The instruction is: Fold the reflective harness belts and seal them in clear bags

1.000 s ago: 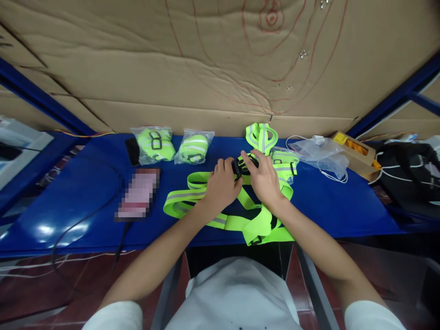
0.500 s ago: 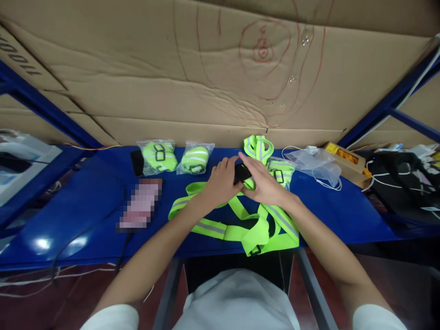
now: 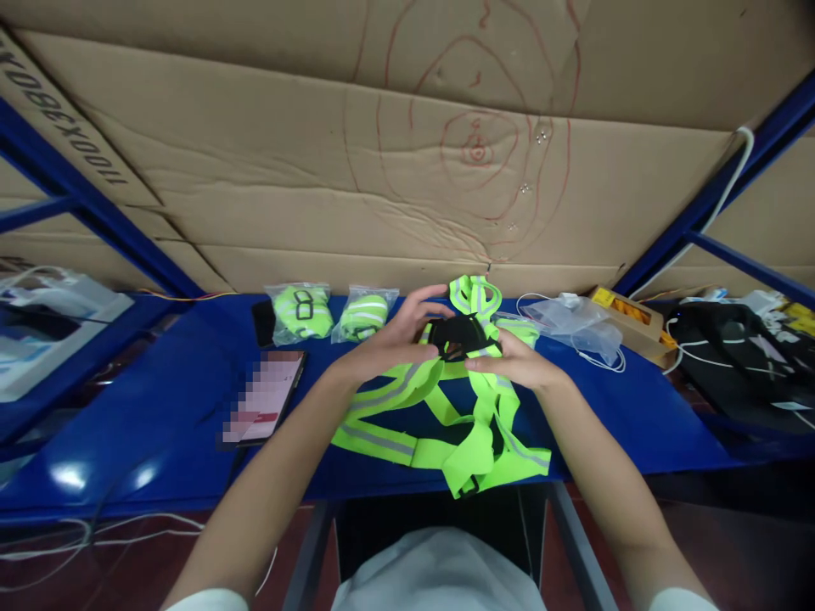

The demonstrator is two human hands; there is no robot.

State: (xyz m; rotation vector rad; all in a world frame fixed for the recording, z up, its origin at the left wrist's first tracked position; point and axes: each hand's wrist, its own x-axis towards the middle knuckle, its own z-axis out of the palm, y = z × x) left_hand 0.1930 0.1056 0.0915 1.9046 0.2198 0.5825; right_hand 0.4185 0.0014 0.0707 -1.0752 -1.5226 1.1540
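Both hands have parted since half a second ago: where they were cupped close together, the left hand (image 3: 396, 337) and the right hand (image 3: 522, 363) now stand apart, and the black fitting (image 3: 463, 333) shows broadly between them. Only the head view is on offer, looking down past the forearms. In it the neon-yellow reflective harness (image 3: 439, 456) lies in crossing bands on the blue tabletop (image 3: 604, 416), its upper part gathered at the hands. The right fingers grasp the webbing beside the fitting, thumb in front; the left thumb sits by the fitting's lower edge with the fingers spread above, and I can't tell whether they really grip it

That loose left side worries me most: if it slips, the fitting could twist and put a turn in the strap. Bands below already cross and fold, so a pull on one might draw another into a tangle. One black slide buckle (image 3: 469, 487) lies right by the front edge, where a tug could carry it over. Behind, a small reflective loop (image 3: 474, 294) and a bagged bundle (image 3: 523, 329) crowd the right hand, near enough to get swept along
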